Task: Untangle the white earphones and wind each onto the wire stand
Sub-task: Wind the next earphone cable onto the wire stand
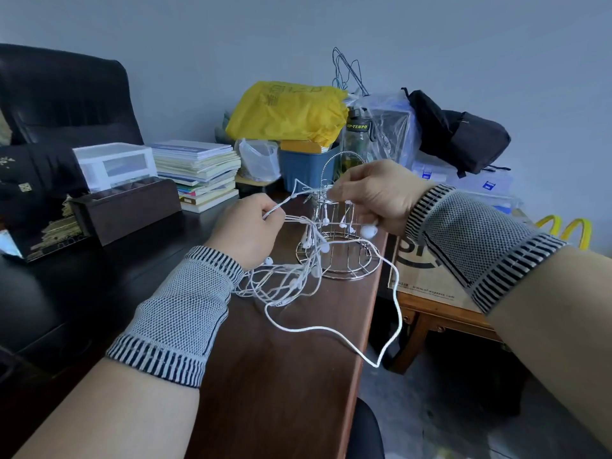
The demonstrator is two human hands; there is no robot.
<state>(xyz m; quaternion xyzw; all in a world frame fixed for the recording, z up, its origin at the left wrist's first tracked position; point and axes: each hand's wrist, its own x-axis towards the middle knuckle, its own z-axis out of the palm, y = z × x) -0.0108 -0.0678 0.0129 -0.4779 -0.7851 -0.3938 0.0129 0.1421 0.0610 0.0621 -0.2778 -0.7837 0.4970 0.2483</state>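
Left hand (246,231) pinches a strand of the white earphones (299,276), whose tangle hangs at its four o'clock, while right hand (374,193) grips another cord over the wire stand (337,246).

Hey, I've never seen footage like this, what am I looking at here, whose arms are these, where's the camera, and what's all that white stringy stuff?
There is no machine here. A person wears a camera on the head, so the single picture looks forward and down at their own two arms, each with a knitted wrist band. The white strings are a tangle of white earphones lying on a dark wooden table. The left hand pinches one cable; the right hand grips other strands, with an earbud showing below it, and one long loop hangs over the table's edge. Behind the tangle stands a shiny wire stand, where some earbuds already hang. Farther back are stacked books, a yellow bag and a blue bin.
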